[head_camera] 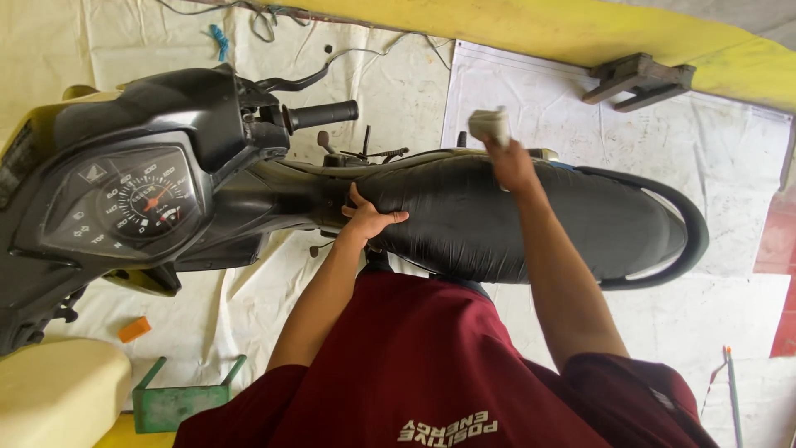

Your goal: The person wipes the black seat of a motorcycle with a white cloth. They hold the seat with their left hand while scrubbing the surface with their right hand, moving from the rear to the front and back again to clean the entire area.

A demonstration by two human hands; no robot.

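Note:
A scooter lies across the view with its black seat (pixel 464 224) in the middle. My left hand (pixel 369 217) rests flat on the front end of the seat, fingers spread, holding nothing. My right hand (pixel 512 164) is over the far edge of the seat and grips a small whitish cloth pad (pixel 489 124). The instrument cluster (pixel 137 203) and a black handlebar grip (pixel 323 114) are at the left. A black grab rail (pixel 684 224) curves around the seat's right end. My maroon shirt (pixel 431 365) fills the bottom.
White sheets (pixel 580 108) cover the floor under the scooter. A green metal bracket (pixel 178 398), an orange piece (pixel 134 329) and a cream panel (pixel 50 398) lie at lower left. A wooden block (pixel 638 79) sits at upper right by a yellow band (pixel 531 25).

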